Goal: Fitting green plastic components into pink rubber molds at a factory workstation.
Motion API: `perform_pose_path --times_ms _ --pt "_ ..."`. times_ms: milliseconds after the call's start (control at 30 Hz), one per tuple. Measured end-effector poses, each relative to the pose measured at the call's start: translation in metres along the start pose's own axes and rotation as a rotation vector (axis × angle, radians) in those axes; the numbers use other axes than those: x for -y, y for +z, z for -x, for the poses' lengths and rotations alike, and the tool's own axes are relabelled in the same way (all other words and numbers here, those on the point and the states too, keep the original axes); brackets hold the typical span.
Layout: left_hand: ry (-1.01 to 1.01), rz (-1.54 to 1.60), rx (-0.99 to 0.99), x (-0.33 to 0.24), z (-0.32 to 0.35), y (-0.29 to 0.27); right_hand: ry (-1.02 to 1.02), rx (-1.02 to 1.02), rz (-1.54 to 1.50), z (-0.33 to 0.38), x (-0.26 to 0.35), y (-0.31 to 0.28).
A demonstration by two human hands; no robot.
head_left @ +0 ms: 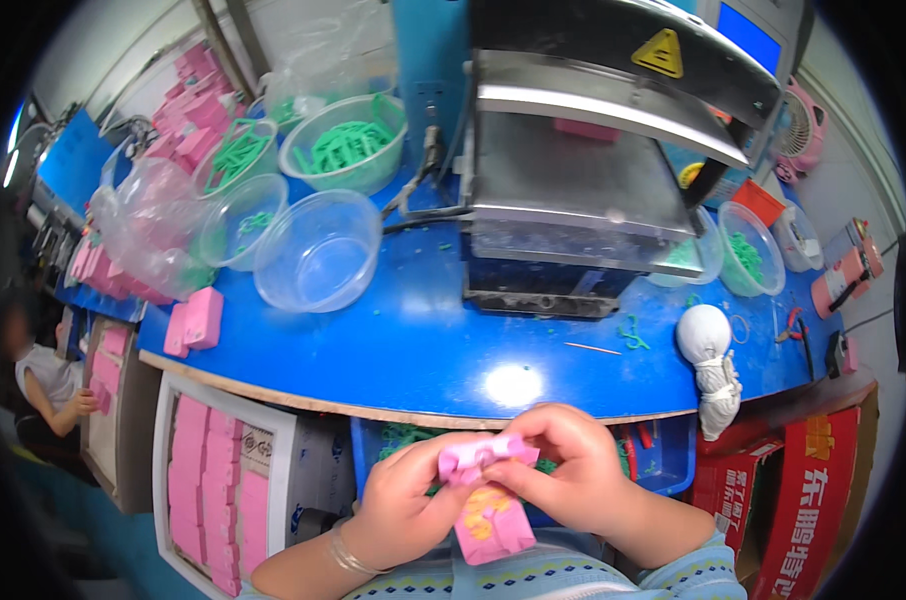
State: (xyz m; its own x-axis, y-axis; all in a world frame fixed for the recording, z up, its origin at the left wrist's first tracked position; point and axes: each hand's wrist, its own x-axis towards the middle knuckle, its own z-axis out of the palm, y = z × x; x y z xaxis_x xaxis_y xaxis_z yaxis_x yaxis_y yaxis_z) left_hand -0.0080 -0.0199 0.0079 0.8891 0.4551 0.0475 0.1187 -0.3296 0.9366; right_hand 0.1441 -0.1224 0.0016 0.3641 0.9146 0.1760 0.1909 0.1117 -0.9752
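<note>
Near my body, in front of the bench edge, my left hand [405, 492] and my right hand [577, 468] pinch a small pink piece with yellow markings [495, 535] between them. Its upper part looks folded or bent between my fingertips, and the lower part hangs below them. The fingers hide some of it, and I cannot make out its exact kind. Behind my hands sits a blue tray [678, 455] with green bits in it.
A press-like machine [583, 190] stands on the blue bench [423, 345]. Clear tubs, one an empty tub [318, 255] and one a tub of green pieces [348, 150], stand left. Pink blocks [201, 318] lie nearby. A white-wrapped ball tool [706, 335] overhangs the front edge. Another person [48, 375] sits far left.
</note>
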Motion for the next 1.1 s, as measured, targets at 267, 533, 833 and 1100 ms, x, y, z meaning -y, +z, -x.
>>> perform_pose_path --times_ms 267,533,833,1100 --pt "-0.129 0.594 -0.118 0.006 -0.004 0.015 -0.724 -0.091 0.408 -0.003 -0.011 0.003" --pt "-0.147 0.772 -0.103 0.014 0.000 0.013 -0.056 0.009 0.111 -0.002 -0.005 0.001" --pt "-0.163 0.775 -0.132 0.012 -0.003 0.014 -0.188 -0.048 0.145 -0.004 -0.012 0.006" --pt "-0.151 0.650 -0.147 0.012 0.000 0.015 -0.092 -0.053 0.057 -0.004 -0.008 0.003"
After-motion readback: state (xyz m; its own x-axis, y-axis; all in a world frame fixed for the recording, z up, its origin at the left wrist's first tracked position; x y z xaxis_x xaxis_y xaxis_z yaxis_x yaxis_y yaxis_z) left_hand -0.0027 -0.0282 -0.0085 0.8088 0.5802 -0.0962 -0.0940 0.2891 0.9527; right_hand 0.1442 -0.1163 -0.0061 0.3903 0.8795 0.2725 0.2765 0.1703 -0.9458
